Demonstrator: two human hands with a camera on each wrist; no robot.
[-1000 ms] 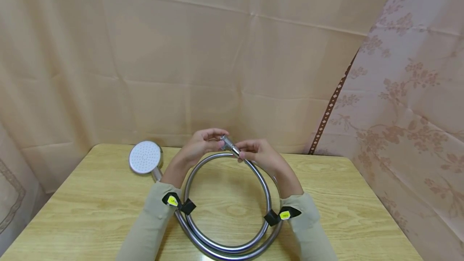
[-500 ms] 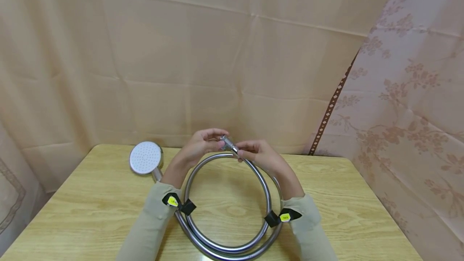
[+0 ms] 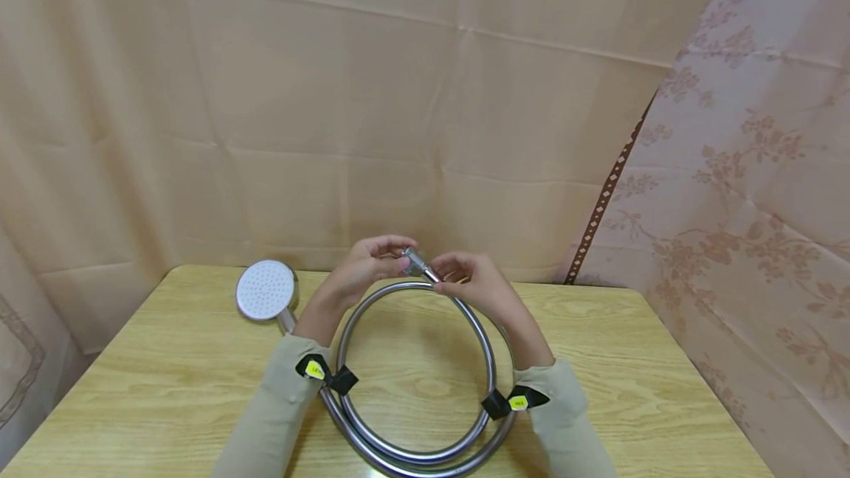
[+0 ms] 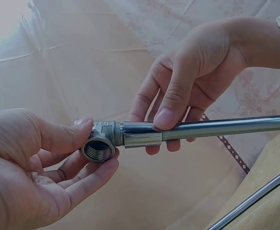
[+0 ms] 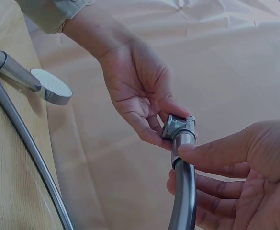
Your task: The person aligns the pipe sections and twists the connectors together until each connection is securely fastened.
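Note:
Between thumb and fingers, my left hand (image 4: 49, 158) pinches a small metal pipe fitting (image 4: 104, 128), whose threaded opening shows in the left wrist view. The fitting joins the ribbed chrome nut (image 4: 142, 136) at one end of a shower hose (image 4: 226, 125). My right hand (image 5: 235, 167) holds this nut, thumb on the near side and fingers behind, loosely curled. In the head view both hands are raised over the table's far part, left hand (image 3: 365, 264) and right hand (image 3: 481, 286) facing each other. How deep the threads are engaged is hidden.
The silver hose (image 3: 412, 456) lies coiled in loops on the wooden table (image 3: 631, 360). A shower head (image 3: 267, 290) with a white spray face lies at the back left, its handle partly behind the left forearm. Beige cloth (image 3: 332, 94) hangs behind the table.
The right hand's thumb and fingers have shifted a little around the hose nut, and its wrist has turned slightly. My left hand and the fitting stay almost still.

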